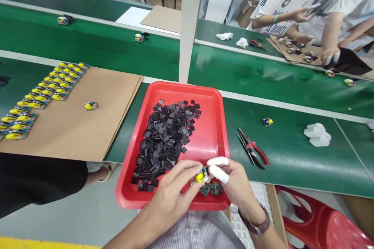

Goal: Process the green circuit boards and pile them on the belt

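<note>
Over the near edge of a red tray [217, 124], both my hands pinch one small circuit board with a yellow part [201, 175]. My left hand [172, 192] grips it from the left with closed fingers. My right hand [233, 183], with white finger cots on thumb and forefinger, holds it from the right and keeps further green boards [210, 190] under its fingers. A heap of small black square pieces [166, 140] fills the tray's left half.
Brown cardboard [87, 124] at left carries rows of finished yellow boards [37, 97] and one stray board [90, 105]. Red-handled pliers [253, 149], a loose board [267, 121] and white cots [317, 135] lie on the green bench. Other people work at far right, across a green conveyor [117, 46].
</note>
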A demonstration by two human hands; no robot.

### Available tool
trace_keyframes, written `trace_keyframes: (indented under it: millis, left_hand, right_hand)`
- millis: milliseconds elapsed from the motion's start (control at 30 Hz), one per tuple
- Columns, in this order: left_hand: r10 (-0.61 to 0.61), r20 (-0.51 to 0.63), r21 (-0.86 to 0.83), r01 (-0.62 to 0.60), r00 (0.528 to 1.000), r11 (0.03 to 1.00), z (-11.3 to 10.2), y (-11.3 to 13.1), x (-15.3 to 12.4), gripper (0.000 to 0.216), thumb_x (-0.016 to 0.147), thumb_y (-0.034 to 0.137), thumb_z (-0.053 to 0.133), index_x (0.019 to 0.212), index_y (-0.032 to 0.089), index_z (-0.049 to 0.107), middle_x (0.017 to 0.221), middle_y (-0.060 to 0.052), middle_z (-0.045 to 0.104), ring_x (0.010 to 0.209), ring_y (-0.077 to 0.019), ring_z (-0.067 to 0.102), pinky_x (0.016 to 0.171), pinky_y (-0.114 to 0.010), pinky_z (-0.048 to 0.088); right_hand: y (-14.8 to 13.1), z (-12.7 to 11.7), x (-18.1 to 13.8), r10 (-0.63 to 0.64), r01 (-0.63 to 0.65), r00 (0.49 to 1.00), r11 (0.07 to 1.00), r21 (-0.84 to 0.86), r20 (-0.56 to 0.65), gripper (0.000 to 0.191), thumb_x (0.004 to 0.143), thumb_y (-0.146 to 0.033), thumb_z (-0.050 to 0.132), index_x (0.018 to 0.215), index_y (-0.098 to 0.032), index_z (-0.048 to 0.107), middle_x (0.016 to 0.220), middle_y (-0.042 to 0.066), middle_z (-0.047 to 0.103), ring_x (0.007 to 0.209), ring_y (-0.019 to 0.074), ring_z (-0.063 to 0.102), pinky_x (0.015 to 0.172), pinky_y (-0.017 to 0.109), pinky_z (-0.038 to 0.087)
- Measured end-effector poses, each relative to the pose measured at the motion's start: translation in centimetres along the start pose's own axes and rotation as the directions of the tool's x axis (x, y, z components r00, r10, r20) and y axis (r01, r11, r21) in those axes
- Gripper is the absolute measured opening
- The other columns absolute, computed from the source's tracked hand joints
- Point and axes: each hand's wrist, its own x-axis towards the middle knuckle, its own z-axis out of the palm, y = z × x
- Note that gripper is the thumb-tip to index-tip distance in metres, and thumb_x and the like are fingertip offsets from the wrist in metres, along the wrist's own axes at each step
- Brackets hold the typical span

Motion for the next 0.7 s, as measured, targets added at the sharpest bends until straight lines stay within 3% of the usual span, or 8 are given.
trace_keyframes:
  millis: [167,367,533,633,700]
  left_hand:
    - [0.108,-0.134,0.118,-0.093,0.985,0.989,0.2,-0.3,-0.3,0.042,0.092,0.004,0.069,0.132,0.016,0.061,0.12,-0.009,0.067,0.108,-0.018,0.068,0.096,-0.031,0.059]
    - [0.223,-0.129,0.22,-0.192,0.966,0.956,0.2,-0.9,-0.8,0.05,0.091,0.001,0.068,0.138,0.012,0.056,0.117,-0.013,0.066,0.108,-0.0217,0.066,0.094,-0.036,0.06]
    - [0.273,-0.081,0.263,-0.244,0.959,0.933,0.3,-1.8,0.0,0.052,0.094,0.006,0.067,0.143,0.018,0.054,0.121,-0.012,0.068,0.114,-0.023,0.067,0.1,-0.036,0.059]
    - [0.257,-0.062,0.366,-0.218,0.964,0.905,0.5,-3.0,1.0,0.053,0.098,0.02,0.066,0.149,0.019,0.05,0.133,-0.013,0.066,0.121,-0.0253,0.067,0.106,-0.039,0.057]
    - [0.208,-0.076,0.447,-0.153,0.975,0.881,0.4,-4.1,1.2,0.059,0.098,0.037,0.066,0.151,0.018,0.048,0.139,-0.015,0.065,0.121,-0.0286,0.069,0.106,-0.044,0.057]
  right_hand:
    - [-0.5,1.1,-1.2,-0.173,0.19,0.978,0.969,-0.157,0.115,0.029,0.085,-0.019,0.081,0.111,-0.032,0.08,0.101,0.002,0.07,0.085,0.0168,0.069,0.077,0.03,0.059]
    - [-0.9,2.4,-1.2,-0.323,0.39,0.919,0.826,-0.406,0.225,0.029,0.091,-0.014,0.071,0.114,-0.03,0.078,0.101,0.005,0.068,0.086,0.0187,0.063,0.075,0.032,0.053]
    - [-0.8,3.2,-0.9,-0.462,0.478,0.873,0.741,-0.471,0.158,0.021,0.087,-0.016,0.074,0.105,-0.026,0.077,0.094,0.004,0.069,0.079,0.0172,0.065,0.071,0.03,0.053]
    - [-1.5,0.2,0.6,-0.511,0.435,0.858,0.659,-0.614,0.058,0.017,0.09,-0.026,0.069,0.106,-0.024,0.076,0.098,0.005,0.073,0.083,0.0187,0.069,0.076,0.031,0.056]
    - [-2.9,-4.3,2.2,-0.588,0.289,0.798,0.568,-0.771,-0.134,0.021,0.094,-0.036,0.062,0.103,-0.022,0.076,0.101,0.007,0.075,0.092,0.0212,0.071,0.085,0.035,0.057]
